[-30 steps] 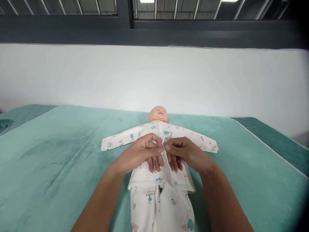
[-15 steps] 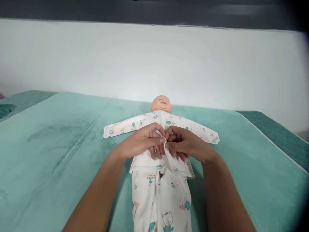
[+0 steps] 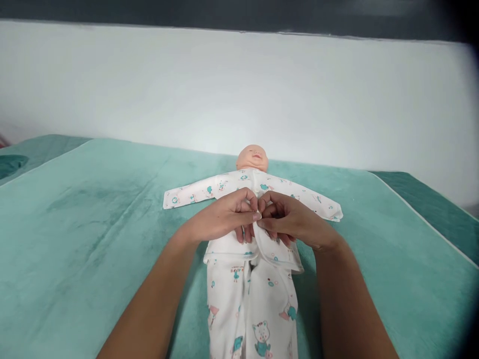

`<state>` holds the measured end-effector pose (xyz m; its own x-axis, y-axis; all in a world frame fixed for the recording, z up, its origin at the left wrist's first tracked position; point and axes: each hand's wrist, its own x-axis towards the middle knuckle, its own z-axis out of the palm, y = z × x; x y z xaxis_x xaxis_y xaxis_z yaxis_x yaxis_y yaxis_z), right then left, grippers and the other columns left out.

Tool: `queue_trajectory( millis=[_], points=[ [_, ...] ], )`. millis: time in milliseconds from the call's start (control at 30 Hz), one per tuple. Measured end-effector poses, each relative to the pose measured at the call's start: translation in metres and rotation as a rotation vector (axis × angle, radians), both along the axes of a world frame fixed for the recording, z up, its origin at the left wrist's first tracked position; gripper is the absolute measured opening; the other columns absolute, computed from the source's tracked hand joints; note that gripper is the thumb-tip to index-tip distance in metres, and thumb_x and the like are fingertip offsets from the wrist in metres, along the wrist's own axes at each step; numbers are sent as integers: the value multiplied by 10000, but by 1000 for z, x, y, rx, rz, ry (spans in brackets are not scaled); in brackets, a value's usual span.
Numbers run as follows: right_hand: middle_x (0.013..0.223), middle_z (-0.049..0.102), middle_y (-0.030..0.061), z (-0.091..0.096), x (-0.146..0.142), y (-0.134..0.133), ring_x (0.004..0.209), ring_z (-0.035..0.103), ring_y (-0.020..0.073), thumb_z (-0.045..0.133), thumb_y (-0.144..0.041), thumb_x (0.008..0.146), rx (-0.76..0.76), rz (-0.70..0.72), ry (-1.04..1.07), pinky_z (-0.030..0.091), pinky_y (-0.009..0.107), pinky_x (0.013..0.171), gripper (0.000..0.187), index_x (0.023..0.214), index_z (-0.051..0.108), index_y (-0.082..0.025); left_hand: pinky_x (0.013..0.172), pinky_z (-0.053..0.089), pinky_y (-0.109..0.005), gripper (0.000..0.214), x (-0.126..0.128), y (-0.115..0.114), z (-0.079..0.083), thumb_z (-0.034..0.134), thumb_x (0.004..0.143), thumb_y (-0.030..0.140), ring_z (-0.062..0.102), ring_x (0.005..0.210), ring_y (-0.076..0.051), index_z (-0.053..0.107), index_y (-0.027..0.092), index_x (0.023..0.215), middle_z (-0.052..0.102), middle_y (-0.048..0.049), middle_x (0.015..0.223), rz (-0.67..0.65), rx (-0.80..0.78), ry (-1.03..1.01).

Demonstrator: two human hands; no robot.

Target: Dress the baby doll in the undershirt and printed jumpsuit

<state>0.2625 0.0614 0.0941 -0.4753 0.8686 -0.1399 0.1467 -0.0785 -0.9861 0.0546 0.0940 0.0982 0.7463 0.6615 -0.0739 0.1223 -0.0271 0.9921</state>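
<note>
The grip of the left hand point(image 3: 229, 215) pinches the shirt point(image 3: 227, 246) at its front opening; the grip of the right hand point(image 3: 294, 219) pinches the same opening just beside it. The shirt is on the doll point(image 3: 252, 158), sleeves extended outward, hem over the pants point(image 3: 226, 294). The doll lies face up on green cloth point(image 3: 93, 214) near the wall point(image 3: 187, 89).

Head camera's looking forward and down!
From near, above both forearms point(image 3: 149, 291), it's facing the clothed doll point(image 3: 232, 249), with wall point(image 3: 232, 89) spanning the upper frame.
</note>
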Motion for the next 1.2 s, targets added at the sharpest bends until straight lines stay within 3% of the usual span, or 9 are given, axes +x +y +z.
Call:
queue_trajectory(
  millis=[167, 367, 700, 867, 933, 1000, 1067, 1133, 1200],
  points=[
    [615, 602, -61, 0, 0, 0, 393, 427, 49, 685, -353, 842, 13, 14, 42, 339, 165, 354, 246, 957, 518, -215, 530, 505, -237, 197, -1, 2, 0, 571, 919, 379, 663, 593, -144, 480, 206, 942, 642, 16, 659, -30, -35, -36],
    [596, 596, -63, -2, -1, 1, 360, 387, 40, 613, -293, 879, 24, -6, 49, 310, 159, 341, 141, 944, 518, -212, 546, 523, -262, 178, -4, 2, 3, 575, 915, 352, 663, 583, -157, 493, 203, 969, 683, -10, 669, -52, -51, -4],
    [619, 617, -48, -1, -2, 1, 391, 475, 63, 611, -320, 876, 32, -7, 3, 339, 173, 355, 166, 976, 551, -202, 536, 507, -238, 227, -2, 2, -1, 566, 919, 384, 643, 572, -136, 506, 214, 1057, 665, 4, 688, -42, -36, -28],
    [638, 635, -34, -6, 2, 3, 370, 466, 66, 619, -365, 886, 71, -25, 100, 299, 187, 334, 179, 934, 555, -205, 495, 488, -219, 250, -6, 1, 6, 575, 912, 340, 651, 568, -138, 549, 199, 1117, 684, -19, 700, -71, -50, -20],
    [629, 621, -40, -7, 3, 4, 369, 458, 71, 623, -376, 886, 93, -104, 181, 281, 200, 338, 175, 903, 550, -218, 477, 479, -221, 248, -10, 2, 7, 583, 905, 340, 650, 560, -140, 572, 184, 1097, 702, -42, 725, -102, -51, -35],
    [640, 600, -44, -9, 2, 6, 417, 478, 84, 622, -367, 885, 155, -260, 260, 329, 215, 382, 154, 879, 543, -235, 459, 463, -224, 197, -14, 5, 5, 592, 897, 335, 635, 533, -135, 588, 180, 1019, 693, -30, 709, -28, -27, -128],
    [719, 613, -24, -11, 0, 9, 551, 557, 112, 606, -353, 889, 252, -439, 302, 446, 244, 503, 127, 863, 543, -247, 462, 454, -226, 144, -17, 10, 2, 591, 894, 318, 614, 516, -121, 584, 187, 952, 663, 0, 684, 153, 29, -244],
    [878, 657, 12, -14, -3, 12, 787, 637, 156, 598, -341, 885, 356, -583, 298, 532, 302, 717, 94, 878, 560, -255, 482, 453, -224, 119, -17, 15, -2, 587, 891, 302, 611, 533, -114, 579, 192, 936, 643, 18, 680, 324, 91, -266],
    [1066, 671, 38, -18, -6, 15, 1031, 631, 195, 590, -332, 884, 447, -664, 263, 505, 371, 929, 80, 918, 588, -259, 497, 450, -223, 127, -17, 19, -6, 582, 887, 302, 620, 554, -118, 583, 191, 947, 642, 17, 679, 432, 131, -184]
  ],
)
